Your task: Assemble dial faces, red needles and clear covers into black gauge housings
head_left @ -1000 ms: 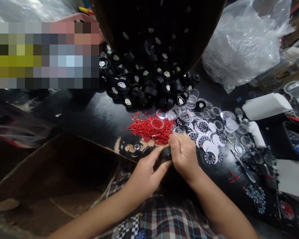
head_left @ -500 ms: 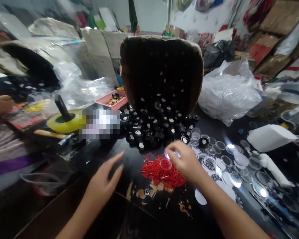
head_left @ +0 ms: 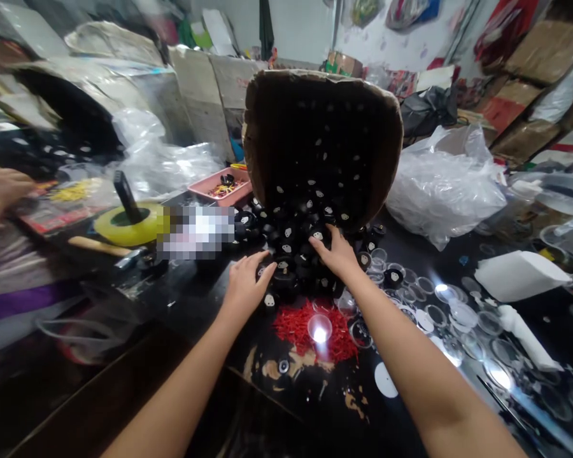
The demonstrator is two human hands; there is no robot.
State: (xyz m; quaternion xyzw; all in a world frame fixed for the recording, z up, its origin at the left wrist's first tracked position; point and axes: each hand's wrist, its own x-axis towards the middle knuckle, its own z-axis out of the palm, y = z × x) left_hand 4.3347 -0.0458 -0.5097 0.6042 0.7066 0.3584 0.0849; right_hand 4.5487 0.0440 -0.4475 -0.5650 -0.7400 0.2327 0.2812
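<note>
My left hand is at the left front of a heap of black round parts, its fingers apart and touching the nearest parts. Further right, my right hand reaches onto the same heap with thumb and index finger spread around a black part. The heap spills out of a dark-lined cardboard box lying on its side. In front of the heap lies a pile of red pins, with a clear round cover on top.
Clear rings and discs cover the table at the right, near a white roll. At the left are yellow tape, a wooden-handled hammer and a pink tray. Another person's hand shows at the far left.
Both hands have moved forward to the black heap. My right hand has left the red pins and opened; a clear cover now lies on them. The view has shifted slightly.
</note>
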